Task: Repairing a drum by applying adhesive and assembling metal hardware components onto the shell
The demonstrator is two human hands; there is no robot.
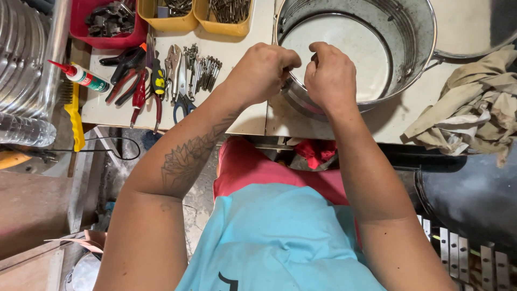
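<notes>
Both forearms are stretched forward over a turquoise shirt (280,237). Left hand (261,73) and right hand (331,78) are curled at the near rim of one metal pot (409,48), fingers pinched shut on something too small to identify. A pale worktop (242,116) carries three bins, one glue bottle (81,76), pliers and rags (474,113).

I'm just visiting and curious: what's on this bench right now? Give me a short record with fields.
Left hand: left hand pinching at the near rim of the metal pot
Right hand: right hand gripping the same rim beside it
Held part: too small and hidden to tell
Tools: pliers and wrenches laid out to the left
Bins: yellow bins and a red bin of hardware
Cloth: crumpled rag on the right
</notes>
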